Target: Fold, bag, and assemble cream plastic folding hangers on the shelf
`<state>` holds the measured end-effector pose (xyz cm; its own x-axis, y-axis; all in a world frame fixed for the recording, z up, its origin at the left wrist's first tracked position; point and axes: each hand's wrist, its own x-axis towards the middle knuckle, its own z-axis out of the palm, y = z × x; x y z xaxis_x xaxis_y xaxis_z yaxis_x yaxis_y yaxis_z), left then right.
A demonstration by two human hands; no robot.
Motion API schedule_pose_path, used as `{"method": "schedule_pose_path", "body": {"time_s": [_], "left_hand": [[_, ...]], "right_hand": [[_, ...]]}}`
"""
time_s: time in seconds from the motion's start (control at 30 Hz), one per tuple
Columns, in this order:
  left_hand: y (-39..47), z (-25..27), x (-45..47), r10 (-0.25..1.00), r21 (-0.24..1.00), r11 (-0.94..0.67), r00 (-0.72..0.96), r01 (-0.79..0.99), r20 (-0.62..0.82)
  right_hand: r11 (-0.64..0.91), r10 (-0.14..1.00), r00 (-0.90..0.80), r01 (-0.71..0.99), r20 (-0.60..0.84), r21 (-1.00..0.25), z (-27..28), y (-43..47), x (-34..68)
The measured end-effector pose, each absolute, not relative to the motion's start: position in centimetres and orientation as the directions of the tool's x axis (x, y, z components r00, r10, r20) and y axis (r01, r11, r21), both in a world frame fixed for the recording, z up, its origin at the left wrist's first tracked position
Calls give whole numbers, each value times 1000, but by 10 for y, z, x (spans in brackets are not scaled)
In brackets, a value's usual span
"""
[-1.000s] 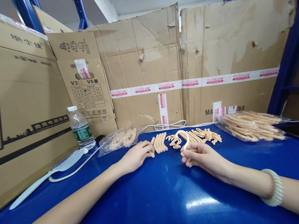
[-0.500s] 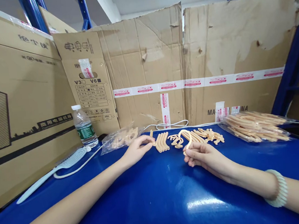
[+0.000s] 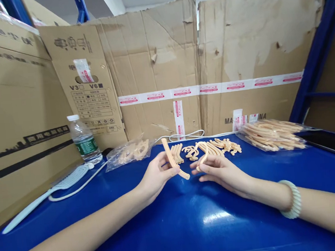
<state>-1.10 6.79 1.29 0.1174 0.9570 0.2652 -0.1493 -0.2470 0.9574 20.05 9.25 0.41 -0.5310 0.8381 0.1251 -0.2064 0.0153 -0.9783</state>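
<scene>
My left hand [image 3: 154, 178] pinches a slightly curved beige plastic arm piece [image 3: 171, 157], which is held up and tilted above the blue table. Close by on the right, my right hand [image 3: 225, 175] holds a beige plastic hook [image 3: 207, 150] by its lower end, curve upward. The two pieces are near each other but apart. Behind the hands lie a row of similar curved arm pieces [image 3: 177, 153], some small hooked pieces [image 3: 190, 152], longer strips [image 3: 214, 150] and a pile of small parts [image 3: 231, 146].
Clear bags of beige parts lie at left [image 3: 130, 151] and right [image 3: 272, 135]. A water bottle [image 3: 86, 144], a pale blue hairbrush [image 3: 51, 190] and a white cable [image 3: 73, 197] are on the left. Cardboard sheets [image 3: 155, 71] stand behind the blue table [image 3: 178, 228]; a dark flat object [image 3: 334, 146] lies far right.
My left hand has lifted the curved arm piece off the table and brought it nearer. My right hand still holds the hook, now closer to the left hand. The view has shifted slightly.
</scene>
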Motion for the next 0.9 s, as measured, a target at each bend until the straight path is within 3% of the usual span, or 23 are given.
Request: {"method": "schedule_pose_path", "body": {"time_s": [0.2, 0.3, 0.63, 0.9], "left_hand": [[57, 3, 1, 901, 917, -396, 212, 43, 379], [54, 2, 2, 872, 891, -450, 240, 51, 427], [46, 6, 2, 790, 784, -599, 283, 165, 544], [43, 6, 4, 746, 712, -662, 294, 233, 598]], "right_hand": [[-115, 731, -677, -255, 92, -960, 6, 87, 204], [-146, 701, -709, -251, 79, -957, 7, 88, 207], [-225, 666, -746, -203, 2, -953, 9, 91, 210], [-200, 674, -739, -189, 5, -961, 9, 91, 210]]}}
